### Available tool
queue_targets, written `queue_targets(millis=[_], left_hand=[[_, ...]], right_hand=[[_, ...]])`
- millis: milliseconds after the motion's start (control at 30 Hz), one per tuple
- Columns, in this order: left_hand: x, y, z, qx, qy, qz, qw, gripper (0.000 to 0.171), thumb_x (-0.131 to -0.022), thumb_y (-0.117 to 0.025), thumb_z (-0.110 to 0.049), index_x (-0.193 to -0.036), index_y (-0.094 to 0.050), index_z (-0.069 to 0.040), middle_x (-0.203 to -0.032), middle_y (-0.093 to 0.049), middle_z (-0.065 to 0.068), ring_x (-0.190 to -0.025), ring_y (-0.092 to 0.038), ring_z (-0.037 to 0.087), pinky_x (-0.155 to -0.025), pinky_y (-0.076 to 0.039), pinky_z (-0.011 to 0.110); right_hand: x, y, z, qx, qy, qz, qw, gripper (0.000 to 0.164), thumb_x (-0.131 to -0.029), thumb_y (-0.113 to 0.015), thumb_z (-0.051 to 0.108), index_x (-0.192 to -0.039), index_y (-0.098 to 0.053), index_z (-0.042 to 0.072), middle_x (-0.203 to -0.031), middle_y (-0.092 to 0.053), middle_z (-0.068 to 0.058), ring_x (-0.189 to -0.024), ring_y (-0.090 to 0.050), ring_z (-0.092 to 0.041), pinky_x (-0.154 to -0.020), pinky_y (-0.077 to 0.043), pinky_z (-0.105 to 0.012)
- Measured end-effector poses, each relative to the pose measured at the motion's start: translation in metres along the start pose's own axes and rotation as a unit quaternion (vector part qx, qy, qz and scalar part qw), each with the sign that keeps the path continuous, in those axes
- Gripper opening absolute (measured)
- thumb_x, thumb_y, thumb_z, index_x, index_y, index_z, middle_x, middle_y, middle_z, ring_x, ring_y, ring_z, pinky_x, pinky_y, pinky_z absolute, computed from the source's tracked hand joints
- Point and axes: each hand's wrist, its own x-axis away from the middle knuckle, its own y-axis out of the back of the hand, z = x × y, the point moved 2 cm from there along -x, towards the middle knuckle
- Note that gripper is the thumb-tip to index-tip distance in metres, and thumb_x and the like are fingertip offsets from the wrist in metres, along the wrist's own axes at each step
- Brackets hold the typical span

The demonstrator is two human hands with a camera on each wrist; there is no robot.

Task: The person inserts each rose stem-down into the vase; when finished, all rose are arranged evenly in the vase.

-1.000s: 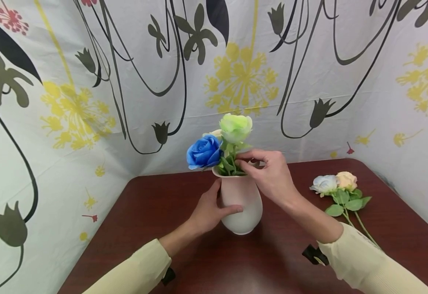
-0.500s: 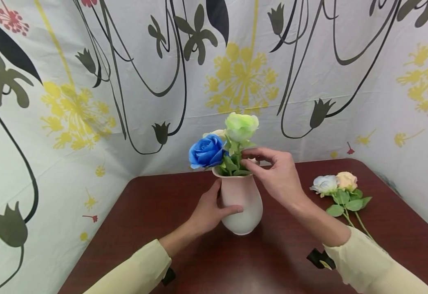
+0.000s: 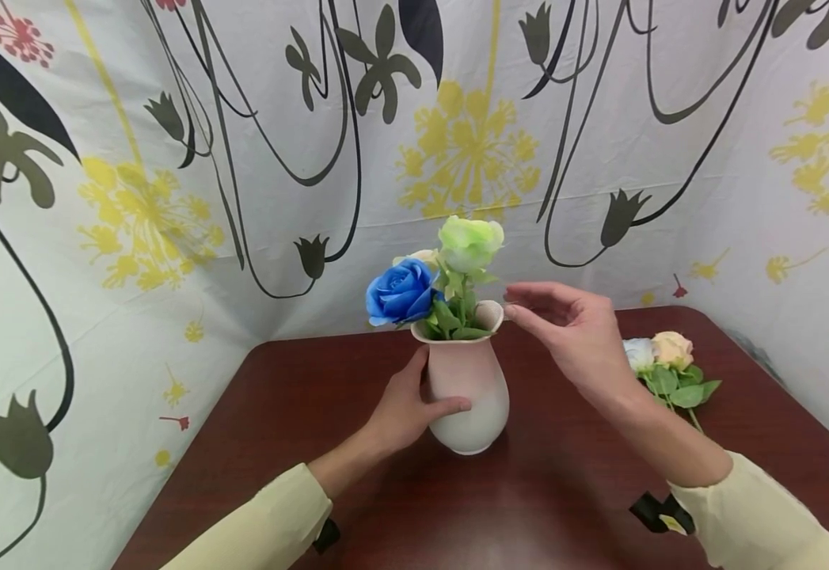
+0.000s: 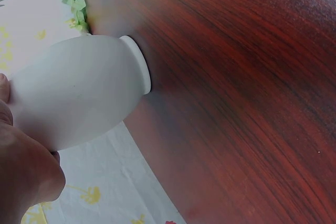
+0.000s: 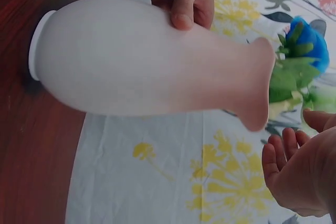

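A white vase, pinkish toward its neck, stands upright on the table. My left hand grips its left side, thumb across the front; in the left wrist view part of that hand shows by the vase wall. In the vase are a blue rose, a pale green rose and a cream flower mostly hidden behind them. Just right of the vase's rim is my right hand, fingers loosely bent and holding nothing. The right wrist view shows that hand near the vase mouth.
A pale blue flower and a peach flower with leafy stems lie on the dark red wooden table at the right, partly behind my right arm. A patterned white cloth hangs behind the table.
My right hand has let go of the green rose's stem and moved right, away from the flowers. The green rose has shifted slightly right. My left hand keeps its place on the vase.
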Motion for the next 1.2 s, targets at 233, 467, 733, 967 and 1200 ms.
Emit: queue_targets(millis=[233,467,733,967,1200], left_hand=[[-0.001,-0.001,0.002,0.0,0.001,0.001,1.0,0.088,-0.089,-0.087,-0.045,-0.159,-0.039,-0.022,-0.146,-0.06,-0.002,-0.13,-0.06,0.017,-0.111,-0.05,0.046],[-0.002,0.0,0.002,0.0,0.0,0.001,1.0,0.088,-0.089,-0.088,-0.044,-0.159,-0.039,-0.023,-0.147,-0.06,-0.002,-0.13,-0.06,0.017,-0.112,-0.05,0.046],[-0.001,0.001,0.002,0.004,0.003,0.001,1.0,0.088,-0.088,-0.088,-0.044,-0.158,-0.038,-0.023,-0.149,-0.059,-0.003,-0.133,-0.058,0.022,-0.112,-0.049,0.048],[-0.002,0.0,0.003,0.004,0.002,0.002,1.0,0.089,-0.088,-0.088,-0.044,-0.159,-0.038,-0.023,-0.149,-0.059,-0.002,-0.134,-0.058,0.023,-0.112,-0.049,0.049],[-0.002,0.0,0.004,0.0,0.003,0.001,1.0,0.089,-0.088,-0.088,-0.045,-0.159,-0.039,-0.023,-0.149,-0.059,-0.002,-0.133,-0.059,0.021,-0.112,-0.049,0.048]], right_hand=[[0.007,0.031,-0.021,-0.045,-0.047,0.0,0.998,0.04,-0.098,-0.081,0.024,-0.134,-0.073,0.009,-0.12,-0.078,0.005,-0.113,-0.07,-0.007,-0.087,-0.055,-0.015],[0.015,0.068,-0.043,-0.144,-0.094,0.004,0.985,0.041,-0.098,-0.079,0.014,-0.137,-0.07,0.004,-0.118,-0.079,0.004,-0.106,-0.074,-0.008,-0.092,-0.053,-0.014],[0.025,0.098,-0.072,-0.182,-0.132,-0.007,0.974,0.035,-0.1,-0.075,0.009,-0.134,-0.072,0.007,-0.115,-0.08,0.004,-0.107,-0.074,-0.008,-0.091,-0.056,-0.018],[0.036,0.124,-0.102,-0.212,-0.161,0.004,0.964,0.03,-0.102,-0.072,0.007,-0.131,-0.074,0.012,-0.115,-0.079,0.008,-0.104,-0.074,-0.003,-0.086,-0.057,-0.017],[0.044,0.149,-0.134,-0.17,-0.209,-0.01,0.963,0.025,-0.102,-0.073,0.009,-0.117,-0.08,0.027,-0.114,-0.076,0.02,-0.098,-0.073,0.004,-0.081,-0.057,-0.014]])
